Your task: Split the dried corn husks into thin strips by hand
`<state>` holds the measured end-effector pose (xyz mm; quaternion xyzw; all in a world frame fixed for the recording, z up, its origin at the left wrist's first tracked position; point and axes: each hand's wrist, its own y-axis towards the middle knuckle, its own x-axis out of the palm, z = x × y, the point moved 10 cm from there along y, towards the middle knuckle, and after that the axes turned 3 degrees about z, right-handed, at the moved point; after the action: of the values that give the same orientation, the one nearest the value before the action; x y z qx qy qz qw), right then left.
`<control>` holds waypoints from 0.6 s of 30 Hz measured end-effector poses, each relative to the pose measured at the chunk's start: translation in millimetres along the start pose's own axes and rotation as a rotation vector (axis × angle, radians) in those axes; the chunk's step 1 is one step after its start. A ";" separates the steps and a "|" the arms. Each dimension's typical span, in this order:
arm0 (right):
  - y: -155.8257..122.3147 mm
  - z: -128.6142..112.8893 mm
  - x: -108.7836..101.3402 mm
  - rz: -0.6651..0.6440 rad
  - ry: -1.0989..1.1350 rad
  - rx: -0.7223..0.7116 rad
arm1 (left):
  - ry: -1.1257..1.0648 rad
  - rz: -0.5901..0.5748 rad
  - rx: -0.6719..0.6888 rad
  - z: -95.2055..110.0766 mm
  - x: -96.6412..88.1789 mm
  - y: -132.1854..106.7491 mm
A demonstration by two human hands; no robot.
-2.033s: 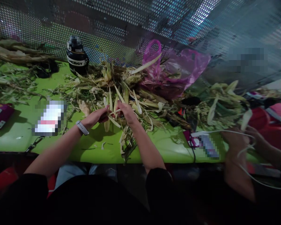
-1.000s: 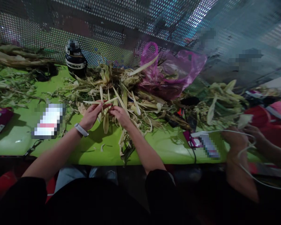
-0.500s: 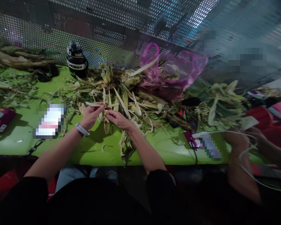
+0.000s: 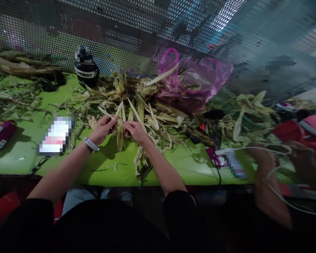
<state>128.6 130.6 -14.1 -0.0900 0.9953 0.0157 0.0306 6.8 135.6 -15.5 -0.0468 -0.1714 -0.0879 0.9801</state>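
My left hand (image 4: 102,129), with a pale band on the wrist, is closed in a pinch on a pale, dry husk-like leaf strip (image 4: 104,112). Just to its right, my right hand (image 4: 135,131) is also closed, thumb against fingers; what lies between them is too small to make out. Between and behind both hands, several more pale strips (image 4: 132,108) fan out toward me from a heap of dry leaves and stalks (image 4: 121,86). A greenish-yellow strip (image 4: 119,140) hangs down between the hands.
On the green tabletop (image 4: 79,165) stand a black bottle (image 4: 86,66) and a pink plastic bag (image 4: 189,95). A bright phone (image 4: 56,135) lies left, another phone (image 4: 235,164) right. A co-worker's forearm (image 4: 268,186) and a white cable (image 4: 275,191) are at the right. A perforated screen (image 4: 137,35) rises behind.
My right hand has shifted slightly right, away from the left. The strip across my left hand has tilted, its free end now higher. The co-worker's hands at the right have moved.
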 end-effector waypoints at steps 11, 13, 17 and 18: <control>-1.6 3.0 -5.7 -0.040 -0.019 0.064 | 0.057 -0.075 -0.093 -10.3 1.0 1.3; -0.8 4.4 -11.7 0.009 0.017 0.092 | 0.105 -0.206 -0.118 -15.2 13.4 -3.4; -1.9 -4.5 -17.2 0.125 -0.053 -0.013 | 0.202 -0.297 -0.074 -12.6 22.7 -7.6; -3.2 -7.9 -17.9 0.157 -0.076 -0.055 | 0.217 -0.290 -0.064 -11.3 22.2 -7.2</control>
<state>146.3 130.3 -5.2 -0.0116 0.9967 0.0486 0.0646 29.7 123.7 -17.9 -0.0432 -0.0669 -0.2385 0.9679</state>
